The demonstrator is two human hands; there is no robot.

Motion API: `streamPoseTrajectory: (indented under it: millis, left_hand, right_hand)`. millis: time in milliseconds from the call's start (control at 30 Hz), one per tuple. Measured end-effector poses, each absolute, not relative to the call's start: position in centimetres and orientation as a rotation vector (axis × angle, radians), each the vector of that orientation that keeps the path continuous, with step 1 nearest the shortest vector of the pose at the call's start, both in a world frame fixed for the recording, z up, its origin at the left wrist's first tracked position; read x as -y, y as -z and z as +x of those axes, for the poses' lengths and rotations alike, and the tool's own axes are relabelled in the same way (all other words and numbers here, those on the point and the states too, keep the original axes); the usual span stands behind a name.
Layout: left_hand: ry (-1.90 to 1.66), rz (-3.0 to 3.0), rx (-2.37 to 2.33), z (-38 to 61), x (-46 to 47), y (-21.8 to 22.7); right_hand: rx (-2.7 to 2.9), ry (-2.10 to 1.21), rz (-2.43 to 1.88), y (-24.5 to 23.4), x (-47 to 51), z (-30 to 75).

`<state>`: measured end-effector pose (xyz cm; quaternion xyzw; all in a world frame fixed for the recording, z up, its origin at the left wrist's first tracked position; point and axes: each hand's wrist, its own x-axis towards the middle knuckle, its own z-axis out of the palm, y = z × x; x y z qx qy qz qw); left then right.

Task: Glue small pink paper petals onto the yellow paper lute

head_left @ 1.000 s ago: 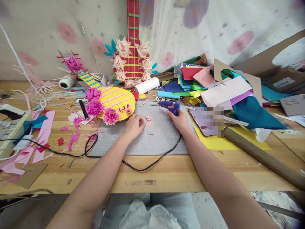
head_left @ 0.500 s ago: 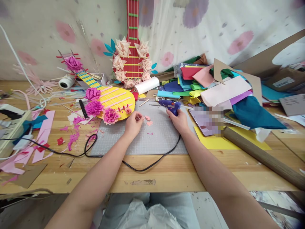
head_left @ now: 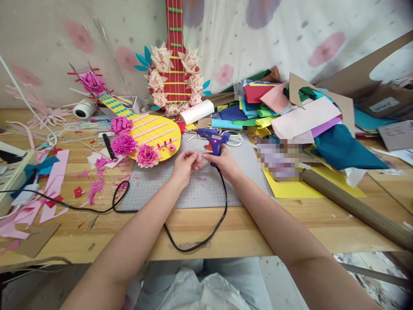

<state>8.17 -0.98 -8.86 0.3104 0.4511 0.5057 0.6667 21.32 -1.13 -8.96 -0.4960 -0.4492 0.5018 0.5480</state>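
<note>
My right hand (head_left: pixel 225 162) is wrapped round the handle of a blue glue gun (head_left: pixel 213 138), its nozzle pointing left. A black cord runs down from the handle. Close by on the left, my left hand (head_left: pixel 184 166) is closed in a pinch, fingertips near the right hand's. What it pinches is too small and covered to name. Pale pink paper bits (head_left: pixel 200 162) show at the fingertips. Both hands are above a grey cutting mat (head_left: pixel 155 189). Behind the left hand lies a yellow paper guitar (head_left: pixel 158 133) with pink paper flowers.
A red guitar (head_left: pixel 176 77) with pale paper roses leans on the curtain. Coloured paper (head_left: pixel 306 118) is heaped at the right, near a brown tube (head_left: pixel 348 206). Pink scraps (head_left: pixel 54 185) and a power strip (head_left: pixel 16 181) lie left. The black cord (head_left: pixel 196 249) loops along the front edge.
My right hand has brought the glue gun left, close to my left hand. The cord has swung left with it. My left hand stays pinched, and the view has shifted slightly.
</note>
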Motion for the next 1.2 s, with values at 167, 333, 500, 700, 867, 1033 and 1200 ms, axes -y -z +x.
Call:
streamPoseTrajectory:
  millis: [167, 333, 500, 700, 867, 1033, 1200]
  left_hand:
    - [-1.104, 0.727, -1.054, 8.2, 1.1, 8.6]
    - [-1.005, 0.937, -1.074, 7.6, 1.3, 8.3]
    - [-0.964, 0.917, -1.162, 7.1, 1.4, 8.0]
    - [-0.874, 0.797, -1.109, 7.0, 1.0, 7.7]
    - [-0.859, 0.789, -1.133, 6.8, 0.9, 7.9]
    - [-0.885, 0.775, -1.129, 6.7, 1.1, 7.6]
    - [-1.046, 0.857, -1.203, 6.7, 1.2, 8.1]
  right_hand:
    - [1.085, -1.162, -1.249, 9.6, 0.7, 21.3]
    - [1.197, -1.118, -1.314, 10.0, 0.6, 21.8]
    - [1.353, -0.896, -1.363, 10.3, 0.9, 21.7]
    - [1.599, -0.697, -1.375, 9.8, 1.5, 21.4]
    - [1.716, -0.643, -1.339, 9.5, 1.9, 21.4]
    - [1.702, -0.625, -1.320, 9.6, 1.9, 21.5]
    - [1.458, -0.780, -1.303, 9.4, 1.9, 22.5]
